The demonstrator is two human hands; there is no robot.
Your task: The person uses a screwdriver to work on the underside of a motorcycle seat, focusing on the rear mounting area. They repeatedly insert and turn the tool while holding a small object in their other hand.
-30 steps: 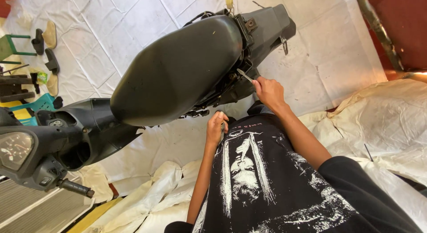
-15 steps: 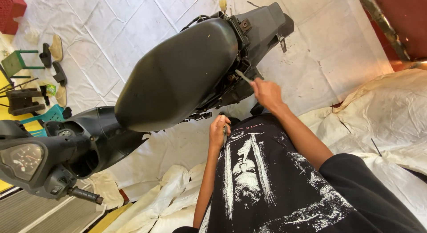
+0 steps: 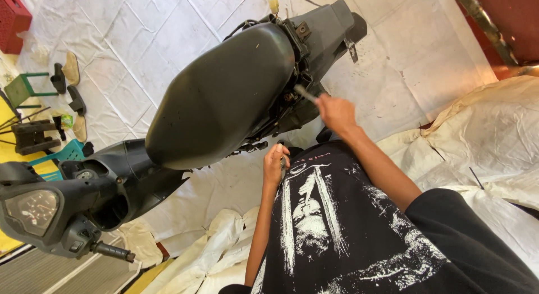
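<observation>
Right hand point(image 3: 336, 111): fingers closed around a screwdriver point(image 3: 306, 93), whose tip is set into the scooter point(image 3: 224, 103) frame just behind the seat's rear edge. Left hand point(image 3: 275, 165): fingers curled together, held near the scooter's side; any contents cannot be told.

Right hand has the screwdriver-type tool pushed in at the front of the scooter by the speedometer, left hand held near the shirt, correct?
Not quite. In the head view the right hand holds the tool at the rear of the scooter, just behind the black seat, not at the speedometer end. The left hand is indeed held near the shirt.
</observation>
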